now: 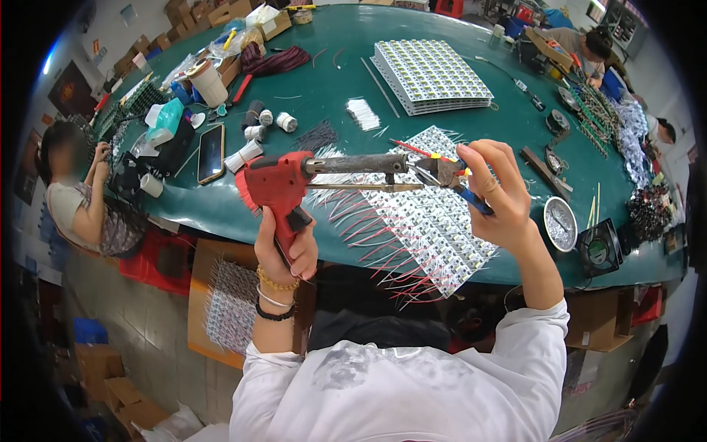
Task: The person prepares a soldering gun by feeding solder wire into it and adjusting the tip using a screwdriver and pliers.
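White bowl [547, 225] holds silvery material [562, 222]; left hand [301, 250] grips red soldering gun [274, 177].

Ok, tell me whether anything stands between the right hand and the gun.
Only the pliers, held in the right hand, with their head at the front end of the gun; whether they touch is unclear. Nothing else visible intervenes.

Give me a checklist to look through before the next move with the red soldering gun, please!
1. Left grip around the red soldering gun by its handle: ok.
2. Right grip holding the pliers: ok.
3. Soldering gun's tip cool or hot: cannot tell.
4. Wired circuit-board panel well back from the edge of the green table: not ok, its near corner reaches the edge.
5. Smartphone apart from both tools: ok.
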The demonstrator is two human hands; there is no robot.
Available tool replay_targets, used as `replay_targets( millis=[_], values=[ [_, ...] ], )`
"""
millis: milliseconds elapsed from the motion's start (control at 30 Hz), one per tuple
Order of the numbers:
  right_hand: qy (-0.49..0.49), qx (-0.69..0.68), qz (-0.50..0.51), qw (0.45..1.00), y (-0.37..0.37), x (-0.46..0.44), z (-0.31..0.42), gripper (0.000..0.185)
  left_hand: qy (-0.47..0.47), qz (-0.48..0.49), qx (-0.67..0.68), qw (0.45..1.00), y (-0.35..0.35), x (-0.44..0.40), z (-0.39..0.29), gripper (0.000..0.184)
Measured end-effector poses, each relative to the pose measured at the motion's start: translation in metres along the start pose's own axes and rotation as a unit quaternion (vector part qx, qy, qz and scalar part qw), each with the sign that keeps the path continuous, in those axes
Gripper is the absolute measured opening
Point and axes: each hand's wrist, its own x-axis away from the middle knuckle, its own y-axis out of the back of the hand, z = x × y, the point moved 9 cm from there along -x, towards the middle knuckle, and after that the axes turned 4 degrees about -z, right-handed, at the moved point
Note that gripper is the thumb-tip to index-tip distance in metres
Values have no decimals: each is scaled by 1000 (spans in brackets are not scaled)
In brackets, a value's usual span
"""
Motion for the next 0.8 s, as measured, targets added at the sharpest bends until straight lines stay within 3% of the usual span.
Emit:
replay_targets(
  millis=[800],
  values=[
    [-3, -57, 68, 996, 3, -2, 7, 76, 9, 25, -7, 1000, 4, 4, 0, 47]
  ],
)
